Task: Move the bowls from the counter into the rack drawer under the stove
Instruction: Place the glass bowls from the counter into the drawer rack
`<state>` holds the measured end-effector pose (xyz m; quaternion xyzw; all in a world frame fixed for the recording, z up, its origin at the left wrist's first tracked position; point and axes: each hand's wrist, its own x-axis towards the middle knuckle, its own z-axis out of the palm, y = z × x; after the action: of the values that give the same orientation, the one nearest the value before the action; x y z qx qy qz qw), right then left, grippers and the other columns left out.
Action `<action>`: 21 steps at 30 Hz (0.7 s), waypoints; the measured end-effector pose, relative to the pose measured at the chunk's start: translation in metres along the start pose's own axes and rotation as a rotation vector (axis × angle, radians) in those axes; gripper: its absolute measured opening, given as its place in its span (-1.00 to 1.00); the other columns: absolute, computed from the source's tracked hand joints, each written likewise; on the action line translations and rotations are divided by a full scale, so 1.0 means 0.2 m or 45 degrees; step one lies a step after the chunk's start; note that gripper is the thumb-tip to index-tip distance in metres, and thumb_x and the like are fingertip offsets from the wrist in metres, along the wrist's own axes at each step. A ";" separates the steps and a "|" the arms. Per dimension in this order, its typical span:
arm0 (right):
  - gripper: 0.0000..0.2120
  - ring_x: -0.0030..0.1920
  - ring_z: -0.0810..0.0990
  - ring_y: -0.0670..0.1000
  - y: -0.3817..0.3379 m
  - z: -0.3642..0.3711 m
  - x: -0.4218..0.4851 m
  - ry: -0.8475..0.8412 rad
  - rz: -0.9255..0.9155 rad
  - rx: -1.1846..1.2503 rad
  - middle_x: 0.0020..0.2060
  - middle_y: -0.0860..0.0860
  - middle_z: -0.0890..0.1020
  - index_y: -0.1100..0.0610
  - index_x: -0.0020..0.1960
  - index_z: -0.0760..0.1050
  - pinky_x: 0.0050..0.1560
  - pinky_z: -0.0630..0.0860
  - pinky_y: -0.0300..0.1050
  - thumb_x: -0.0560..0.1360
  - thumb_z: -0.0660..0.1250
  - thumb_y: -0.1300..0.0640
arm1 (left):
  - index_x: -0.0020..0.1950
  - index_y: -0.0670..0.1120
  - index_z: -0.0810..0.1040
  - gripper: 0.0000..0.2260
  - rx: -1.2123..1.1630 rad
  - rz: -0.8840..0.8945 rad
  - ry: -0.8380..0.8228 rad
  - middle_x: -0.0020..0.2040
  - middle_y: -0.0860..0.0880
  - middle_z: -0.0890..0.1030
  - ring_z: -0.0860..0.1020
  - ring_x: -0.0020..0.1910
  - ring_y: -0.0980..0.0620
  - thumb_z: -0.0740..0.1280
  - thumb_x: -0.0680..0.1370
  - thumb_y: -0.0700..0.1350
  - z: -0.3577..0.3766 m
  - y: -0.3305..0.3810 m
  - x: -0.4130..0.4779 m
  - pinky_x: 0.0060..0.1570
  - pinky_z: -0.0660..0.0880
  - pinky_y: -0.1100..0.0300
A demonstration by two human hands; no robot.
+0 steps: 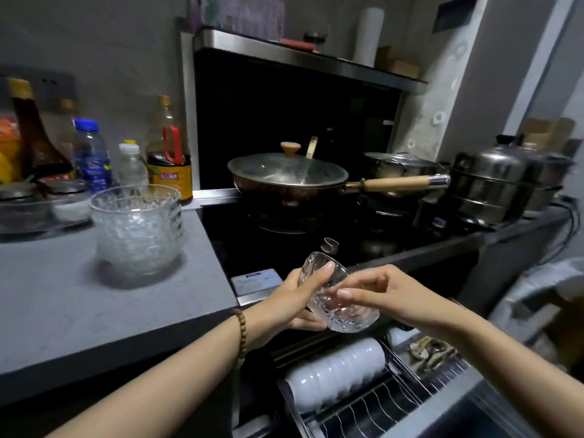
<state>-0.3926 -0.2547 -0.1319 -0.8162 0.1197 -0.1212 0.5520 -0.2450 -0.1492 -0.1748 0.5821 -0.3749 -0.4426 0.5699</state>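
Here we hold one glass bowl [339, 298] tilted on its side between both hands, above the open rack drawer [379, 403]. Our left hand [303, 298] wraps its fingers [322, 273] over the rim and cups the base (a bead bracelet [241, 336] sits on that wrist). Our right hand [379, 292] pinches the bowl's wall from the other side. Below the fingers, white bowls [335, 371] stand on edge in the drawer. Well off to the left of the fingers, the stack of glass bowls [139, 229] stands on the grey worktop [63, 305].
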 end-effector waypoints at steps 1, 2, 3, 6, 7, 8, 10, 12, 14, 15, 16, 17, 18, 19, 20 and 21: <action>-0.80 -0.06 0.70 0.02 0.05 -0.02 -0.03 -0.008 0.059 -0.001 -0.10 0.12 0.73 0.13 -0.01 0.66 -0.01 0.58 -0.23 0.39 0.40 0.13 | 0.27 0.04 0.36 -0.35 0.006 -0.042 -0.028 0.17 -0.08 0.60 0.65 0.01 -0.19 0.30 0.28 0.34 0.04 -0.06 0.02 0.10 0.56 -0.06; -0.79 -0.06 0.71 0.04 0.10 -0.04 -0.06 -0.016 0.116 -0.011 -0.10 0.12 0.73 0.15 0.02 0.65 0.01 0.60 -0.19 0.39 0.41 0.14 | 0.24 0.03 0.38 -0.37 0.012 -0.081 -0.062 0.18 -0.12 0.60 0.63 0.04 -0.22 0.31 0.30 0.35 0.07 -0.12 0.04 0.11 0.55 -0.08; -0.77 -0.05 0.71 0.06 0.16 -0.05 -0.09 -0.025 0.169 -0.013 -0.09 0.13 0.73 0.17 0.04 0.64 0.03 0.61 -0.13 0.40 0.42 0.14 | 0.22 0.02 0.39 -0.36 0.025 -0.128 -0.086 0.17 -0.15 0.61 0.63 0.04 -0.24 0.31 0.30 0.38 0.10 -0.18 0.06 0.10 0.56 -0.09; -0.74 -0.08 0.70 0.05 0.33 -0.06 -0.13 -0.028 0.290 -0.006 -0.09 0.14 0.72 0.22 0.06 0.61 0.05 0.61 -0.04 0.41 0.42 0.14 | 0.16 -0.02 0.41 -0.34 0.080 -0.233 -0.145 -0.05 -0.07 0.68 0.68 -0.18 -0.06 0.28 0.27 0.43 0.17 -0.36 0.13 -0.05 0.61 0.02; -0.76 -0.11 0.70 0.02 0.39 -0.06 -0.14 -0.028 0.324 0.006 -0.11 0.14 0.72 0.24 0.06 0.61 0.02 0.61 -0.06 0.42 0.41 0.16 | 0.12 -0.04 0.44 -0.40 0.066 -0.252 -0.177 -0.14 -0.03 0.69 0.68 -0.27 0.01 0.26 0.32 0.39 0.18 -0.42 0.15 -0.13 0.61 0.06; -0.78 -0.14 0.69 0.00 0.45 -0.06 -0.14 -0.022 0.355 0.020 -0.12 0.14 0.72 0.25 0.05 0.61 -0.01 0.60 -0.10 0.44 0.41 0.19 | 0.12 -0.07 0.45 -0.41 0.047 -0.286 -0.188 -0.15 -0.03 0.69 0.67 -0.29 0.03 0.25 0.35 0.38 0.20 -0.48 0.17 -0.18 0.61 0.08; -0.81 -0.14 0.68 0.02 0.56 -0.05 -0.13 0.001 0.414 0.063 -0.09 0.20 0.71 0.25 0.04 0.60 -0.02 0.59 -0.12 0.45 0.41 0.23 | 0.23 -0.07 0.42 -0.29 0.044 -0.390 -0.184 0.04 -0.09 0.65 0.69 -0.19 -0.02 0.25 0.30 0.42 0.21 -0.58 0.21 -0.17 0.61 0.09; -0.81 -0.12 0.67 0.07 0.66 -0.03 -0.11 0.007 0.460 0.099 -0.03 0.29 0.68 0.24 0.04 0.61 -0.06 0.60 -0.15 0.44 0.42 0.24 | 0.28 -0.04 0.39 -0.26 0.041 -0.485 -0.202 0.14 -0.12 0.62 0.68 -0.10 -0.06 0.21 0.30 0.44 0.20 -0.66 0.23 -0.12 0.61 0.10; -0.83 -0.15 0.67 0.06 0.74 -0.02 -0.08 -0.005 0.506 0.134 -0.04 0.27 0.69 0.23 0.02 0.61 -0.13 0.60 -0.20 0.43 0.42 0.24 | 0.26 -0.02 0.43 -0.36 0.049 -0.521 -0.231 0.13 -0.13 0.64 0.66 -0.03 -0.09 0.11 0.40 0.41 0.18 -0.73 0.24 -0.05 0.61 0.10; -0.86 -0.18 0.68 0.02 0.78 0.00 -0.06 -0.011 0.535 0.162 -0.08 0.22 0.71 0.22 0.00 0.61 -0.17 0.60 -0.23 0.44 0.41 0.26 | 0.23 -0.01 0.46 -0.40 0.062 -0.529 -0.227 0.10 -0.12 0.65 0.64 -0.01 -0.11 0.06 0.44 0.39 0.17 -0.76 0.25 -0.05 0.59 0.12; -0.88 -0.23 0.68 -0.03 0.82 0.01 -0.05 -0.014 0.572 0.197 -0.12 0.16 0.72 0.22 -0.01 0.61 -0.21 0.60 -0.26 0.45 0.40 0.27 | 0.19 0.01 0.47 -0.45 0.076 -0.534 -0.190 0.06 -0.09 0.65 0.63 0.00 -0.13 0.04 0.46 0.37 0.15 -0.79 0.26 -0.08 0.57 0.14; -0.88 -0.28 0.68 -0.07 0.86 0.01 -0.03 -0.015 0.617 0.232 -0.16 0.12 0.72 0.24 -0.01 0.60 -0.24 0.59 -0.28 0.46 0.38 0.28 | 0.14 0.05 0.47 -0.52 0.074 -0.533 -0.121 0.03 -0.04 0.65 0.63 -0.01 -0.14 0.05 0.48 0.35 0.14 -0.82 0.27 -0.12 0.55 0.18; -0.88 -0.32 0.67 -0.10 0.90 0.02 -0.01 -0.018 0.667 0.254 -0.18 0.10 0.72 0.25 0.00 0.60 -0.27 0.57 -0.29 0.47 0.37 0.28 | 0.10 0.07 0.46 -0.59 0.055 -0.532 -0.046 0.00 0.01 0.64 0.63 -0.05 -0.12 0.07 0.50 0.32 0.13 -0.85 0.28 -0.17 0.53 0.23; -0.88 -0.35 0.66 -0.12 0.94 0.03 0.00 -0.026 0.722 0.265 -0.19 0.08 0.72 0.25 0.00 0.59 -0.28 0.55 -0.28 0.47 0.37 0.27 | 0.09 0.06 0.46 -0.64 0.041 -0.521 0.023 0.01 0.03 0.61 0.60 -0.11 -0.07 0.08 0.52 0.27 0.12 -0.89 0.28 -0.22 0.50 0.26; -0.89 -0.37 0.65 -0.12 0.98 0.03 0.02 -0.042 0.777 0.272 -0.20 0.06 0.72 0.23 0.00 0.60 -0.29 0.54 -0.28 0.48 0.37 0.26 | 0.14 0.03 0.46 -0.65 0.081 -0.494 0.085 0.06 0.02 0.59 0.55 -0.13 -0.01 0.10 0.54 0.22 0.10 -0.93 0.28 -0.22 0.47 0.26; -0.90 -0.38 0.64 -0.13 1.02 0.04 0.03 -0.061 0.830 0.275 -0.23 0.04 0.72 0.21 -0.02 0.61 -0.31 0.53 -0.29 0.47 0.38 0.24 | 0.21 -0.01 0.46 -0.61 0.199 -0.440 0.130 0.14 0.00 0.55 0.52 -0.08 0.04 0.12 0.55 0.19 0.08 -0.98 0.28 -0.14 0.47 0.26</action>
<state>-0.3966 -0.3243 -0.3234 -0.6746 0.3478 0.0688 0.6475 -0.2549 -0.1936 -0.3741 0.7019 -0.2733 -0.4732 0.4568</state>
